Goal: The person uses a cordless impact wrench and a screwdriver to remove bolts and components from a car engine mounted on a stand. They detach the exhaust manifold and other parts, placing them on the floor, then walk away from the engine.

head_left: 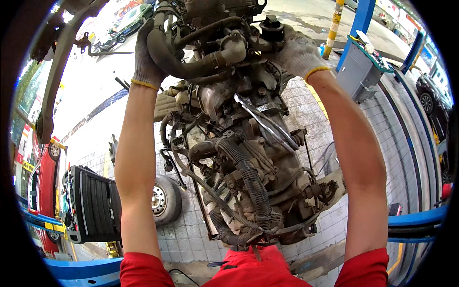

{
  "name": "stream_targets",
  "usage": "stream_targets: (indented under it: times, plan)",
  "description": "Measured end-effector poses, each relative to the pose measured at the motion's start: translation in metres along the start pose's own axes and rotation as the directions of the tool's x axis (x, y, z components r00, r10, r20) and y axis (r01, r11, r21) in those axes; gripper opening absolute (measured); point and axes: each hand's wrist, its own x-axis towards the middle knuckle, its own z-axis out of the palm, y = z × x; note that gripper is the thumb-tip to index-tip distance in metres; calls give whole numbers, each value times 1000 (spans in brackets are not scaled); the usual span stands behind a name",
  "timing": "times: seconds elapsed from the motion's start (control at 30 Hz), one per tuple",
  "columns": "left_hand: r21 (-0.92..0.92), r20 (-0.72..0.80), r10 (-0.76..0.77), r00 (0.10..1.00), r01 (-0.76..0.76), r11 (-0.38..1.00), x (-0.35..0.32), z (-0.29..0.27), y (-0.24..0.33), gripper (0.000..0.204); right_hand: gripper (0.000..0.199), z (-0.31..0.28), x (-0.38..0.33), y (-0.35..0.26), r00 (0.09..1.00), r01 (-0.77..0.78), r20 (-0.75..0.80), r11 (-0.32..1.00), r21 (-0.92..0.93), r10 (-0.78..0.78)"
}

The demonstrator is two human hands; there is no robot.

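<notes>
Engine assembly point(239, 143) hangs in front of the person, above the tiled floor point(382, 143), between both raised arms. Left hand point(146, 52), gloved, fingers wrapped round the thick black rubber hose point(177, 60). Right hand point(299, 52), gloved, lies on the top casting, finger state unclear. Looks heavy, rigid, greasy; hoses flex, so grip metal, not the corrugated conduit point(248, 182)

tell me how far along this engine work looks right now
Done: the engine and gearbox assembly hangs free of any car, its hoses loose, and a radiator stands on the tiled floor.

In hand: the gloved left hand grips a thick black hose; the gloved right hand rests on the assembly's top near a black cap.

Left: the corrugated wiring loom is attached, and nothing shows where the assembly goes.
</notes>
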Motion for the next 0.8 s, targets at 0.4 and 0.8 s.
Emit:
stream_targets:
  times: [0.4,0.8]
  plan:
    - [-37,5,35,999,-35,999,5,4,1,45,74,-6,2,-1,995,-98,32,978,185,94]
    - [-131,-172,80,982,-103,986,-5,12,4,51,65,-27,-11,-12,991,-24,136,987,157,2]
